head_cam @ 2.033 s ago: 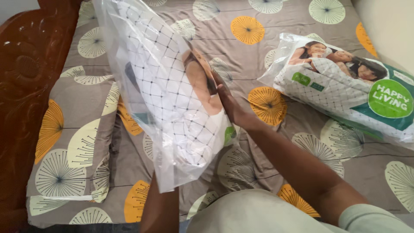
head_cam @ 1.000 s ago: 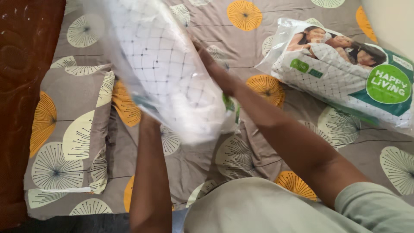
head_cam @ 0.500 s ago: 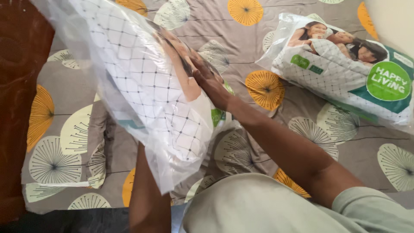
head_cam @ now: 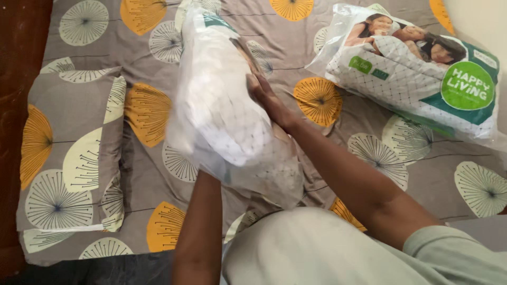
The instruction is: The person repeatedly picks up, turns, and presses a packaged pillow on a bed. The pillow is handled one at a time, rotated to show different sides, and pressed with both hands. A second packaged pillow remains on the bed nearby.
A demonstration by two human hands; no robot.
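Note:
I hold a white pillow with a thin black grid pattern, still inside its clear plastic bag [head_cam: 222,105], up over the bed. My right hand [head_cam: 266,100] presses flat against the bag's right side. My left forearm rises from below into the bag's underside; my left hand is hidden behind the plastic. The bag is blurred, tilted, its loose open end hanging toward me.
A second packaged pillow [head_cam: 417,79] in clear plastic with a green round label lies at the right. A pillow in a matching grey case [head_cam: 74,158] lies at the left on the grey bedsheet [head_cam: 338,153] with orange and cream circles. A dark wooden headboard [head_cam: 18,53] borders the left.
The bagged pillow has swung from the upper left toward the middle and turned more edge-on. My right hand stays pressed on its side, and my view has shifted slightly.

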